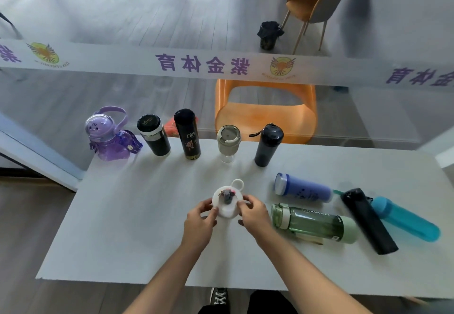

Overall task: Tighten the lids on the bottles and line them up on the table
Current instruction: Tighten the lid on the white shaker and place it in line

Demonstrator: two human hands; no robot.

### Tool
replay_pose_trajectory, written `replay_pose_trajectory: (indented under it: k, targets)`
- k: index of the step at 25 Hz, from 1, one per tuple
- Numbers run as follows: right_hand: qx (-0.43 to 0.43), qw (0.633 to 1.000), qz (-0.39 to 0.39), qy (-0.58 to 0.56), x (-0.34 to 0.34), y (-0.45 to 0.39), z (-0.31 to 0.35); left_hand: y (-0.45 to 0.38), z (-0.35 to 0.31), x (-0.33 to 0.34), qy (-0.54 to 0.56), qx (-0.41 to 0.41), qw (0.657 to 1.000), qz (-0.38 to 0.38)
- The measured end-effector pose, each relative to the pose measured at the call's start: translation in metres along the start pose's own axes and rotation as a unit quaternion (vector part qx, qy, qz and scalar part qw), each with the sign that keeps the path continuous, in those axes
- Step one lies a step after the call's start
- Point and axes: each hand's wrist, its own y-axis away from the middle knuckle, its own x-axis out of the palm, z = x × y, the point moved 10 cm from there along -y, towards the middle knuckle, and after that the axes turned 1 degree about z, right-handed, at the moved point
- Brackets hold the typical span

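A white bottle (227,206) with a round white lid, a small grey figure on top and a loop handle stands at the middle of the white table (137,227). My left hand (200,221) grips its left side and my right hand (253,215) grips the lid's right edge. Along the far edge several bottles stand upright in a row: a purple cat-faced bottle (109,136), a black flask with a silver band (154,135), a tall black flask (188,134), a beige-lidded glass cup (228,141) and a dark navy bottle (268,145).
Lying on their sides at the right are a blue-purple bottle (303,188), a green bottle (314,222), a black flask (368,220) and a teal bottle (405,218). A glass wall with a printed band rises behind the table, an orange chair (265,114) beyond it.
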Motion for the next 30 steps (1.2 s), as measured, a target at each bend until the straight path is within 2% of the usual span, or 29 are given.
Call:
replay_pose_trajectory:
  k: [4,10,18,24,30]
  targets:
    - [-0.059,0.998,-0.017,-0.019,-0.038,-0.006,0.031,0.002,-0.044,0.026,-0.008,0.035,0.999,0.006]
    - [-0.087,0.99,-0.074,-0.079,-0.138,-0.028,0.048,0.003,-0.099,0.111,-0.013,0.081,0.996,0.031]
    - [-0.092,0.99,-0.091,-0.057,-0.259,-0.103,0.054,-0.027,-0.139,0.24,-0.077,0.073,0.993,0.057]
    - [-0.061,0.995,-0.072,-0.023,-0.278,-0.166,0.05,-0.066,-0.145,0.288,-0.151,0.039,0.984,0.083]
    - [-0.016,0.999,-0.043,-0.005,-0.26,-0.21,0.039,-0.106,-0.126,0.294,-0.169,-0.03,0.982,0.079]
